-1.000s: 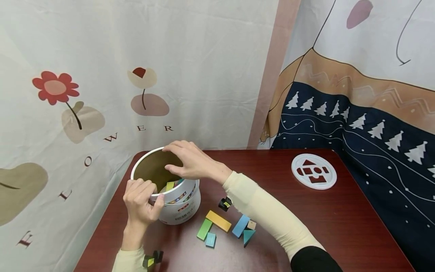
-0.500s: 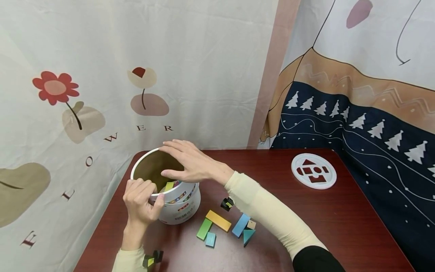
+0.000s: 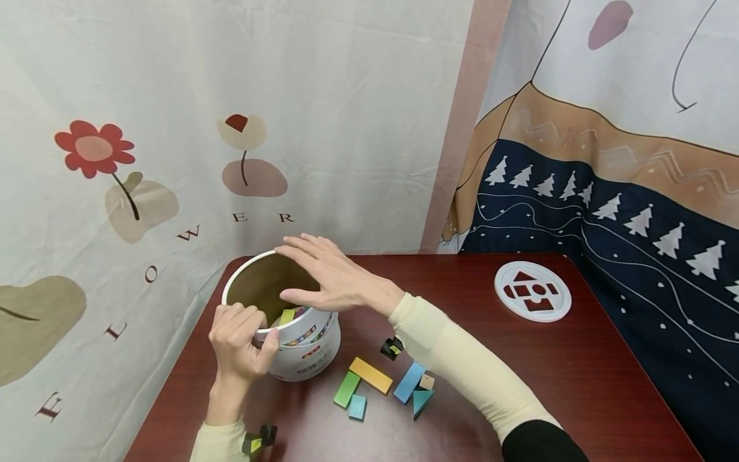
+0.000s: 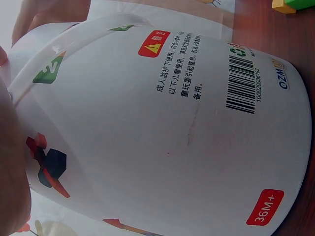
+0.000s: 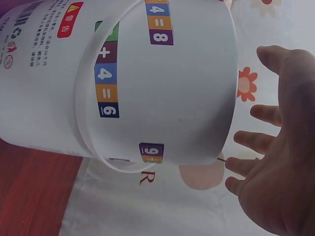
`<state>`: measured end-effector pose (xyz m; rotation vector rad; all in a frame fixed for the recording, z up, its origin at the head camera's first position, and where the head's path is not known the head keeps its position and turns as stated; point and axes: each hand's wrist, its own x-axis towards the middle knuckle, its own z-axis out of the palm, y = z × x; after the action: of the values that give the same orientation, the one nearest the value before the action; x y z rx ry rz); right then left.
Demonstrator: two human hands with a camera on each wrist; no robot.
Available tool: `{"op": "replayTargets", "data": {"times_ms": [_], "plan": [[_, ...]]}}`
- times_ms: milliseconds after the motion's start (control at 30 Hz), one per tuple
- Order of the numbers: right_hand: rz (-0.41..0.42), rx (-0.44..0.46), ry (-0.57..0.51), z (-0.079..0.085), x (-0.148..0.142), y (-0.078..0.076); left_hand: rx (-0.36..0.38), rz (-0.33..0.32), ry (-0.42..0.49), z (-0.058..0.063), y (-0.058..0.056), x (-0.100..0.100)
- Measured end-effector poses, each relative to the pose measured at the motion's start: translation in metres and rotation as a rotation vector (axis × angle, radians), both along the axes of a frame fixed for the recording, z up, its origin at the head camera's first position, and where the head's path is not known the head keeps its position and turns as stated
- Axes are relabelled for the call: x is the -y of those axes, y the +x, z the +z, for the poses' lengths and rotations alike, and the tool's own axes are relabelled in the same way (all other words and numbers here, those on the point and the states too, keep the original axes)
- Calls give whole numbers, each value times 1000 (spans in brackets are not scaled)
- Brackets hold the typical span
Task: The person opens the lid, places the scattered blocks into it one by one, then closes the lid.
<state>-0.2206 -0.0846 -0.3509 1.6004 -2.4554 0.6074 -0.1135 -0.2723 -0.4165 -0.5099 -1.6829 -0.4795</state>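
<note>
A white bucket (image 3: 306, 362) stands at the table's left side, tilted slightly, with a handle (image 5: 88, 98) hanging along its wall. Toy blocks, among them a yellow-green block (image 3: 287, 316), lie inside; the rest of the contents is mostly hidden. My left hand (image 3: 239, 340) grips the near left part of the rim, thumb outside and fingers over the edge. Over the bucket's right side is my right hand (image 3: 331, 276), fingers spread and nothing in them. In the right wrist view this hand (image 5: 280, 142) looks apart from the rim.
In front of the bucket lie a yellow block (image 3: 371, 375), a green block (image 3: 347, 389), a light blue block (image 3: 357, 407), a blue block (image 3: 409, 382), a teal triangle (image 3: 422, 403) and a small wooden block (image 3: 426, 382). A white lid (image 3: 534, 311) with cut-out shapes lies far right.
My right hand has shifted slightly up and right, its fingers now straighter and the thumb raised from the bucket's inside. The left hand keeps its grip, and the loose blocks have not moved.
</note>
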Motion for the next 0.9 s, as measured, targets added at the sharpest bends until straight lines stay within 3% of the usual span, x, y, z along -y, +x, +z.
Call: {"op": "replayTargets", "data": {"times_ms": [400,900], "plan": [[52,-66,-155,-5,-35,3,13,-1,10,-2,1,1],[39,-37,-222,-41,-88,22,13,-2,18,-4,0,0]]}}
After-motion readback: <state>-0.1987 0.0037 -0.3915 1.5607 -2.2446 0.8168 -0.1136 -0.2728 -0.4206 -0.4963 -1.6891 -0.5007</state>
